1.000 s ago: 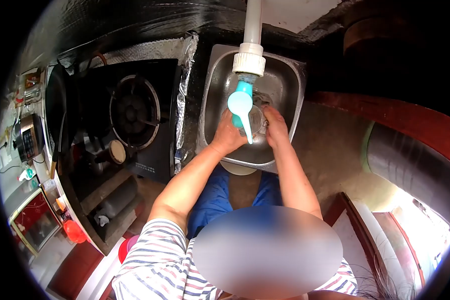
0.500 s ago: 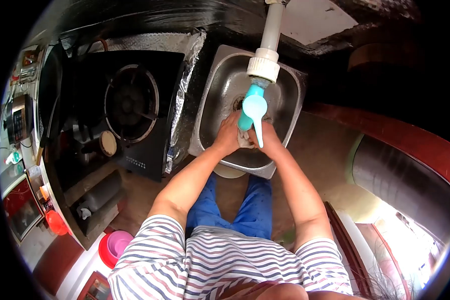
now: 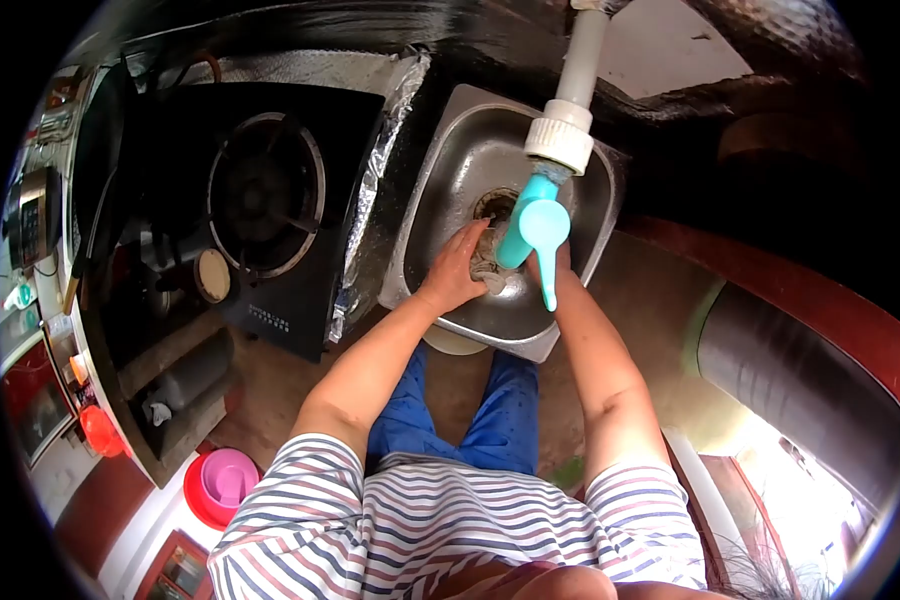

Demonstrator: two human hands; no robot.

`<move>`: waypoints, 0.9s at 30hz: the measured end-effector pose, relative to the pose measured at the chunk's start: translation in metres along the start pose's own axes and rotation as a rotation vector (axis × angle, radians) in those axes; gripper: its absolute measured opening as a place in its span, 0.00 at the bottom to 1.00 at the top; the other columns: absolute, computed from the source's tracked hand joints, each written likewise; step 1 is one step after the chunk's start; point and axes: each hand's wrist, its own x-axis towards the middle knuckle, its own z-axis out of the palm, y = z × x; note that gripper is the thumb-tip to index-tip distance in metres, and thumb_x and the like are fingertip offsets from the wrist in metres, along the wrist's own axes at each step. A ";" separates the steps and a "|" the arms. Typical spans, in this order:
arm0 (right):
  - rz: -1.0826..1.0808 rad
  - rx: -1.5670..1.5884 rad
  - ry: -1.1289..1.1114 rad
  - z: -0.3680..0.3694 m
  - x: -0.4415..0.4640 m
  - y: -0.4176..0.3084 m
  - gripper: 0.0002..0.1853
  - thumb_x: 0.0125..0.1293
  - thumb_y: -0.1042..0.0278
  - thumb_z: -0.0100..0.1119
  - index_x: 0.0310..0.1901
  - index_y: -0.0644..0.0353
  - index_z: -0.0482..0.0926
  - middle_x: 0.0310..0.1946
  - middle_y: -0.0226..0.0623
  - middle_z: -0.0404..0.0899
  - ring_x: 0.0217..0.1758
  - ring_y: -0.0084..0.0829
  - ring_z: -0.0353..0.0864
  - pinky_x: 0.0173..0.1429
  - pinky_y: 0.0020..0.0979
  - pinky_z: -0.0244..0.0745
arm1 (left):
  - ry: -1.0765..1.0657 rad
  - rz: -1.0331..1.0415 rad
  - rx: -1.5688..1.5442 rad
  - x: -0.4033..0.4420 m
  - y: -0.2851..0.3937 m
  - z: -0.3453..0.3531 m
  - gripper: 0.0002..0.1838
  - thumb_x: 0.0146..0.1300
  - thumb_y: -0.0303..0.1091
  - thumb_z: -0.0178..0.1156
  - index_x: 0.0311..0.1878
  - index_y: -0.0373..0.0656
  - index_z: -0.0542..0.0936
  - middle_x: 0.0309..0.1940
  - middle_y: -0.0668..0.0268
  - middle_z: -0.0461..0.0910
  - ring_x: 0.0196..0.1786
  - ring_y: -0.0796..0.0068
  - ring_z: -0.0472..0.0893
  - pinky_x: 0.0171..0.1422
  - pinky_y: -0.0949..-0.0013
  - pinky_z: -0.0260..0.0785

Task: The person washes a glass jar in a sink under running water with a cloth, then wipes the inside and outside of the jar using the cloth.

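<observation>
My left hand (image 3: 456, 270) is in the steel sink (image 3: 442, 200), fingers stretched forward toward the drain (image 3: 495, 203) and thumb spread apart. A pale, crumpled wet piece, perhaps a cloth (image 3: 490, 278), lies beside its thumb and palm; whether they touch is hard to tell. My right hand (image 3: 562, 262) is on the other side, mostly behind the turquoise tap (image 3: 536, 225), so its fingers are hidden. The tap's long lever points toward me, and its spout hangs over the space between my hands.
A white pipe (image 3: 582, 70) comes down to the tap. Left of the sink, past crumpled foil (image 3: 380, 180), is a black gas stove (image 3: 355, 130) with a round burner (image 3: 262, 195). Red and pink basins (image 3: 202, 495) stand at lower left. A brown-red ledge (image 3: 820, 310) runs along the right.
My hands have moved apart: they were close together around the pale piece under the tap. The left hand has opened. The whole view has shifted slightly.
</observation>
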 end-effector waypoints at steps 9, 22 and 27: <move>0.023 0.677 -0.138 -0.128 -0.044 -0.058 0.18 0.49 0.69 0.59 0.44 0.63 0.78 0.41 0.51 0.80 0.47 0.47 0.79 0.52 0.36 0.72 | 0.083 0.052 -0.001 0.001 -0.005 0.004 0.52 0.38 0.32 0.70 0.69 0.45 0.55 0.64 0.52 0.63 0.66 0.53 0.63 0.69 0.60 0.59; -0.183 0.169 -0.312 -0.083 -0.060 -0.071 0.20 0.53 0.75 0.55 0.49 0.68 0.69 0.37 0.57 0.77 0.44 0.51 0.77 0.45 0.42 0.73 | 0.027 0.054 0.106 0.000 -0.005 0.010 0.50 0.39 0.36 0.73 0.68 0.48 0.58 0.66 0.56 0.61 0.68 0.55 0.61 0.68 0.58 0.59; -0.046 0.086 -0.118 -0.013 -0.039 0.006 0.28 0.50 0.79 0.58 0.57 0.57 0.70 0.53 0.52 0.72 0.58 0.51 0.70 0.59 0.43 0.69 | 0.086 0.062 -0.035 -0.003 -0.008 0.005 0.38 0.40 0.33 0.72 0.59 0.49 0.70 0.67 0.57 0.59 0.66 0.54 0.65 0.66 0.60 0.63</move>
